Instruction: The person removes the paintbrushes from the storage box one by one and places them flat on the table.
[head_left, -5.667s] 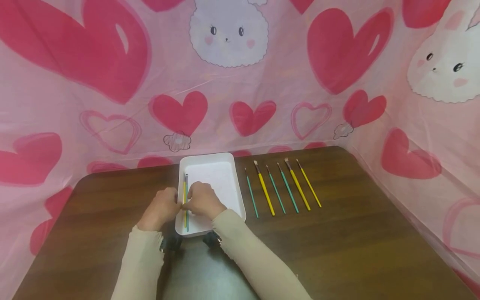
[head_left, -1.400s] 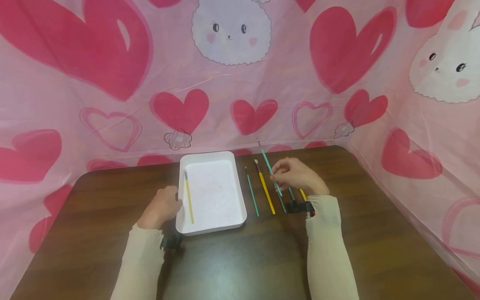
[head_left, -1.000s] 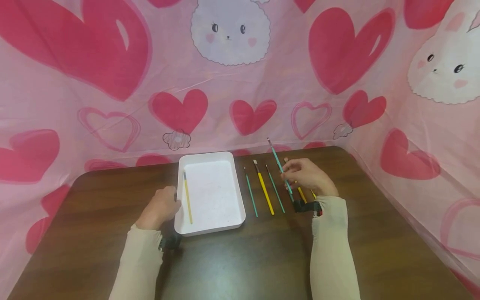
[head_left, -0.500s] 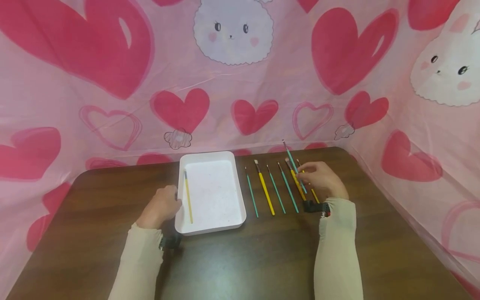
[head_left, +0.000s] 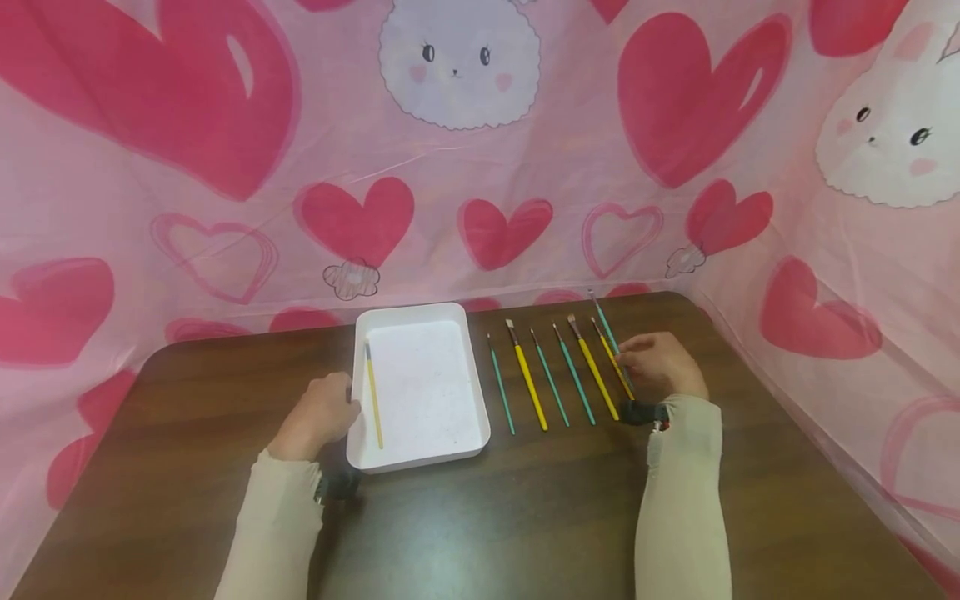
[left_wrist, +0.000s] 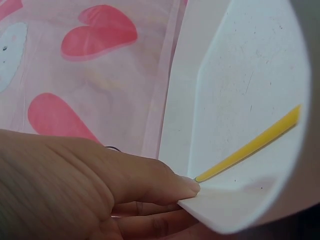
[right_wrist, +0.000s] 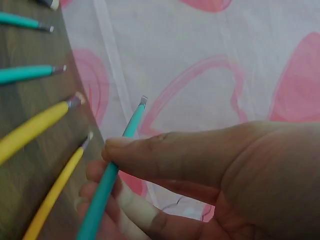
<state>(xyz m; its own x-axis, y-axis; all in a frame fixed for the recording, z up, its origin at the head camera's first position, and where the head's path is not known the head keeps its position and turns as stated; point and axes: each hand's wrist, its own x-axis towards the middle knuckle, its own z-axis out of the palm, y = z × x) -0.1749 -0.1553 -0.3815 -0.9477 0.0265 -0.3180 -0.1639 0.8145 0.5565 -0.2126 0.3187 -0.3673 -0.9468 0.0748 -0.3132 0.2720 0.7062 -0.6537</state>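
My left hand grips the left wall of a white tray, thumb inside and fingers outside in the left wrist view. Inside the tray lies a yellow paintbrush, close to that wall, bristles toward the back. My right hand pinches a teal paintbrush between thumb and fingers, its small flat tip pointing away. In the head view this brush overlaps a thin yellow paintbrush at the right end of a row on the table.
Left of the thin yellow brush lie a thick yellow paintbrush, a teal paintbrush and several more teal and yellow ones, roughly parallel. The brown wooden table meets a pink heart-patterned curtain at its back edge.
The teal paintbrush, earlier beside the yellow one in the tray, has left it in my right hand. That hand has moved rightward over the row to its right end. My left hand stays on the tray.
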